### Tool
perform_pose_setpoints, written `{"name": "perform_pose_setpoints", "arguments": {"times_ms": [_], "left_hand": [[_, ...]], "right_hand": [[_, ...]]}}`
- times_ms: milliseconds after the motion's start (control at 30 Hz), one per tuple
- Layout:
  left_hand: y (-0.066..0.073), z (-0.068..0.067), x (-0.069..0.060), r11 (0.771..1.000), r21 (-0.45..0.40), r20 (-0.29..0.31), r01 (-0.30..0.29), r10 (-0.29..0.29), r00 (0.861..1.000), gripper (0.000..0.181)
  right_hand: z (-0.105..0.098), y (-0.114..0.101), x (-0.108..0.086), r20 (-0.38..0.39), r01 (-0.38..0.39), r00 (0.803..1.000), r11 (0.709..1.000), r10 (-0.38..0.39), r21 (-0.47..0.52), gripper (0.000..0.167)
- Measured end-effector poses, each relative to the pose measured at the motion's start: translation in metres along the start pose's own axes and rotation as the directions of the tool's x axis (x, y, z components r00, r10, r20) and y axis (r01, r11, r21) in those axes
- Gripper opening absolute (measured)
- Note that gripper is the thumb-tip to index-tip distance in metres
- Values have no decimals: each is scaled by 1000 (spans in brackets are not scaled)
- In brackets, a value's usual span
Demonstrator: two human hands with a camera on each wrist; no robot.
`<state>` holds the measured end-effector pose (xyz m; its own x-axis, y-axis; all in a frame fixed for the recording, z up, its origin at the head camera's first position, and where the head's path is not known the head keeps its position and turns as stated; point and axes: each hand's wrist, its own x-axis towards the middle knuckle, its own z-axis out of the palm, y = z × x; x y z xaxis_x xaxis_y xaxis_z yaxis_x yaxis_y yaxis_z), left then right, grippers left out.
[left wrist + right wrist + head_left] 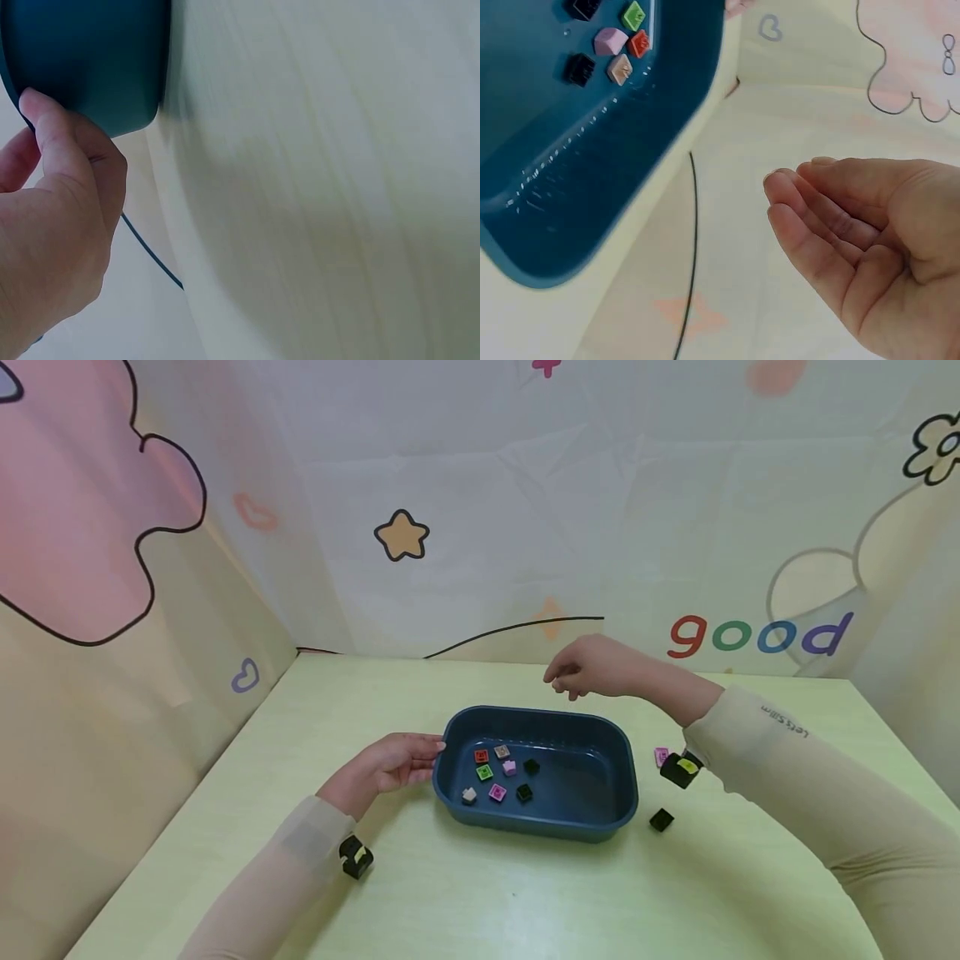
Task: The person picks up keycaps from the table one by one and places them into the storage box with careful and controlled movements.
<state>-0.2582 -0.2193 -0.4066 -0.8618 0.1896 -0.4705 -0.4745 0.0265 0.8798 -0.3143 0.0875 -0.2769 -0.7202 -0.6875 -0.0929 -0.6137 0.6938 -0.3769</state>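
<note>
A dark blue rectangular tray [585,781] stands on the table. In its left half lie several small square pieces that look like keycaps, among them a red keycap [482,756], a green keycap [484,772], a pink keycap [497,792] and a black keycap [524,792]. My left hand [401,761] pinches the tray's left rim; the left wrist view shows its fingertips [35,99] against the outer wall. Above the tray's far right side hovers my right hand [600,666], fingers loosely bent and holding nothing. Its palm [870,255] is bare in the right wrist view.
Right of the tray, a black keycap [662,820] and a pink keycap [661,757] lie on the pale table [510,893]. The pink one is near the right wrist's black camera [681,769]. A printed cloth backdrop [480,527] rises behind the table.
</note>
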Motion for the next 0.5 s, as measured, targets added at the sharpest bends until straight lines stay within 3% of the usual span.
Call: {"name": "perform_pose_setpoints", "arguments": {"times_ms": [300,500], "left_hand": [[1,0,-1,1000,3,14,4,-4,1000,45],[1,0,-2,1000,-1,16,13,-13,1000,46]], "right_hand": [[-13,5,-40,-66,3,998,1000,-2,12,26],[-12,16,-63,-108,-55,992,997,61,54,26]]}}
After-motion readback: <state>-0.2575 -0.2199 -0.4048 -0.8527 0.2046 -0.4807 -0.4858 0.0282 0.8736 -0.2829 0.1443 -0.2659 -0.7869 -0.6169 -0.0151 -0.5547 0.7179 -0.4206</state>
